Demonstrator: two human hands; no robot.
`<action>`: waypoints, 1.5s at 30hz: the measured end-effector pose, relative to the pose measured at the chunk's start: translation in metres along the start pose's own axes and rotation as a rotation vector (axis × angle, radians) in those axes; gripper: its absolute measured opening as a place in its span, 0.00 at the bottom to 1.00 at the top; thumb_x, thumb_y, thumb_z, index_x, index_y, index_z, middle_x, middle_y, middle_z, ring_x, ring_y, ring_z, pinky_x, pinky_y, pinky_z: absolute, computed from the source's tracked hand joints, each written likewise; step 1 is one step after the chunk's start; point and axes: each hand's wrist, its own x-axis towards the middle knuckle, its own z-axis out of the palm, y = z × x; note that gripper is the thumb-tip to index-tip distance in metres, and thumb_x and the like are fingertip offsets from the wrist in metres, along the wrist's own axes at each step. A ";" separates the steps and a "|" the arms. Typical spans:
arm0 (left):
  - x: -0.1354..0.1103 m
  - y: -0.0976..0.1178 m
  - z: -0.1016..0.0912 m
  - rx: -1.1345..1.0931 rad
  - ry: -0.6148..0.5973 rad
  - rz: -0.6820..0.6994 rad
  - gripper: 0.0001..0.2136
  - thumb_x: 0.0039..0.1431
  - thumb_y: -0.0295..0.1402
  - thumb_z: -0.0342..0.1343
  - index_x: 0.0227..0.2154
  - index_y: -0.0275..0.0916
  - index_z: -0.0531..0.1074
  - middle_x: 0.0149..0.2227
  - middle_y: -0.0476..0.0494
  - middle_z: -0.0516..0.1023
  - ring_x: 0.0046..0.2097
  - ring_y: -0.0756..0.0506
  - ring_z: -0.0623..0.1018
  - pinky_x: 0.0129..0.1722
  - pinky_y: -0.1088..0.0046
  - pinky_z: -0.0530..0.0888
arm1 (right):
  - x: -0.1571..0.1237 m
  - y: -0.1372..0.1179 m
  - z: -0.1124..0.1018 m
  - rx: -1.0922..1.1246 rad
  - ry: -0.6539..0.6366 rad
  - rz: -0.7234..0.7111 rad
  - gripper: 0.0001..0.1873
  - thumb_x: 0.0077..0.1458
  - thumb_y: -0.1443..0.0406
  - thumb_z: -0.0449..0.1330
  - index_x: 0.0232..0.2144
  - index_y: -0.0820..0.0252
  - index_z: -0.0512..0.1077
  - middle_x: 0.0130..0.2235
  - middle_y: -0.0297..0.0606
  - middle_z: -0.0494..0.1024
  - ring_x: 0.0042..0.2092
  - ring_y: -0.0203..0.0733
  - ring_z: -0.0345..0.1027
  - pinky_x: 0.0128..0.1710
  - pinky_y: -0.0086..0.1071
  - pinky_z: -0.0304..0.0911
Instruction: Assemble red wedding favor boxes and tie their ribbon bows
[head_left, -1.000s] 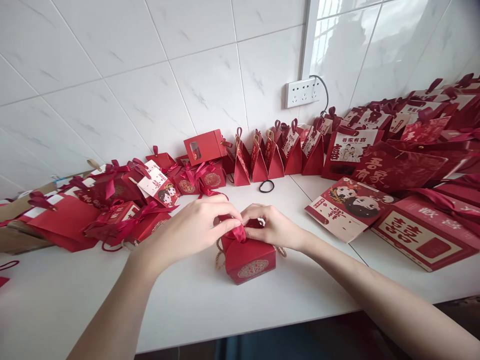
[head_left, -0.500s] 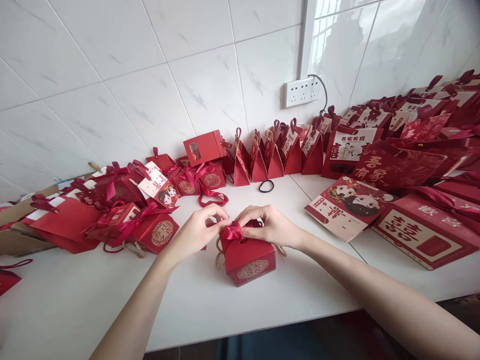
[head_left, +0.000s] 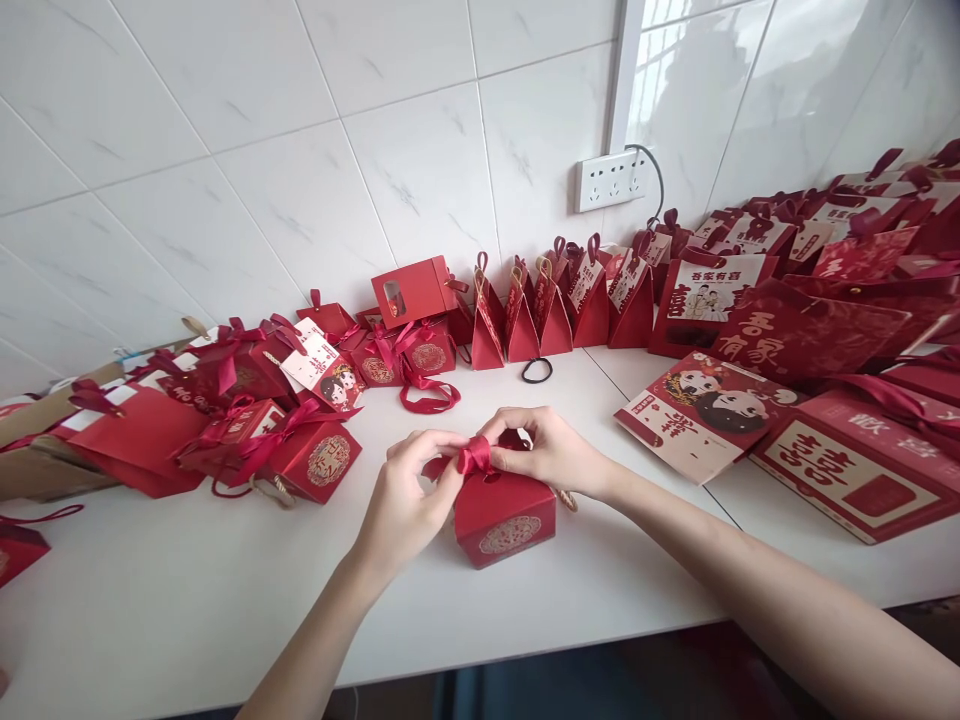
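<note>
While left fingers (head_left: 448,483) and right fingers (head_left: 514,461) pinch the ribbon (head_left: 475,455), uneven pulling could skew it or tip the box (head_left: 504,512)

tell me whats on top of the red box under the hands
A red ribbon sits on top of the box, with the left hand and right hand pinching it. They cover part of the ribbon and box top.

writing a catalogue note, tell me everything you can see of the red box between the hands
The red box stands upright on the white table, looking like folded card. Its near side has a round, pale gold emblem. A shiny red ribbon bunches at its top, pinched by the left hand and right hand. Twisted tan cord shows on its right.
</note>
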 end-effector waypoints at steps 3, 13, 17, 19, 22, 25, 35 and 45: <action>-0.004 0.005 0.001 0.010 -0.031 0.016 0.12 0.53 0.36 0.54 0.41 0.42 0.72 0.40 0.44 0.77 0.46 0.41 0.73 0.45 0.66 0.70 | 0.000 0.001 0.000 -0.015 0.012 -0.001 0.03 0.50 0.69 0.60 0.29 0.62 0.74 0.31 0.33 0.77 0.32 0.34 0.69 0.35 0.29 0.64; -0.005 0.008 0.024 -0.297 0.093 -0.193 0.13 0.56 0.44 0.55 0.33 0.39 0.71 0.35 0.43 0.78 0.38 0.44 0.77 0.35 0.72 0.72 | 0.000 0.000 -0.003 0.025 0.012 -0.020 0.04 0.50 0.66 0.62 0.30 0.61 0.71 0.29 0.33 0.76 0.33 0.35 0.70 0.36 0.30 0.64; 0.000 0.004 0.026 -0.626 0.034 -0.257 0.12 0.55 0.42 0.57 0.35 0.38 0.70 0.36 0.44 0.78 0.39 0.45 0.78 0.34 0.75 0.72 | -0.002 -0.003 -0.004 0.143 -0.046 0.008 0.08 0.52 0.63 0.63 0.31 0.61 0.69 0.30 0.34 0.76 0.33 0.36 0.70 0.35 0.31 0.66; 0.002 0.003 0.026 -0.748 0.002 -0.295 0.11 0.54 0.40 0.59 0.34 0.38 0.70 0.34 0.45 0.78 0.37 0.46 0.78 0.32 0.76 0.72 | -0.002 -0.003 -0.005 0.169 -0.065 0.013 0.08 0.54 0.61 0.61 0.32 0.61 0.69 0.31 0.35 0.75 0.34 0.36 0.71 0.34 0.32 0.66; 0.005 0.005 0.026 -0.884 -0.047 -0.334 0.10 0.52 0.38 0.60 0.33 0.38 0.69 0.31 0.47 0.78 0.32 0.48 0.77 0.29 0.78 0.71 | -0.002 -0.002 -0.005 0.139 -0.059 -0.011 0.07 0.57 0.62 0.59 0.33 0.61 0.68 0.32 0.35 0.74 0.34 0.35 0.70 0.35 0.31 0.67; 0.007 0.006 0.025 -0.927 -0.077 -0.326 0.10 0.52 0.37 0.61 0.33 0.38 0.69 0.31 0.48 0.78 0.32 0.49 0.77 0.29 0.79 0.71 | -0.001 0.000 -0.006 0.074 -0.030 -0.059 0.04 0.57 0.65 0.58 0.34 0.59 0.66 0.31 0.33 0.72 0.35 0.35 0.70 0.38 0.32 0.67; 0.005 -0.001 0.022 -0.801 -0.004 -0.322 0.14 0.51 0.42 0.62 0.28 0.37 0.67 0.31 0.48 0.77 0.31 0.50 0.75 0.27 0.79 0.71 | -0.004 -0.004 -0.016 -0.271 -0.073 -0.293 0.06 0.50 0.74 0.59 0.30 0.60 0.73 0.40 0.39 0.72 0.40 0.38 0.70 0.45 0.35 0.64; 0.001 -0.004 0.014 -0.528 0.033 -0.224 0.14 0.53 0.44 0.59 0.26 0.38 0.69 0.40 0.44 0.77 0.43 0.45 0.76 0.39 0.75 0.70 | -0.002 0.001 -0.018 -0.324 -0.054 -0.406 0.05 0.52 0.65 0.65 0.27 0.60 0.77 0.34 0.38 0.76 0.38 0.38 0.69 0.43 0.35 0.63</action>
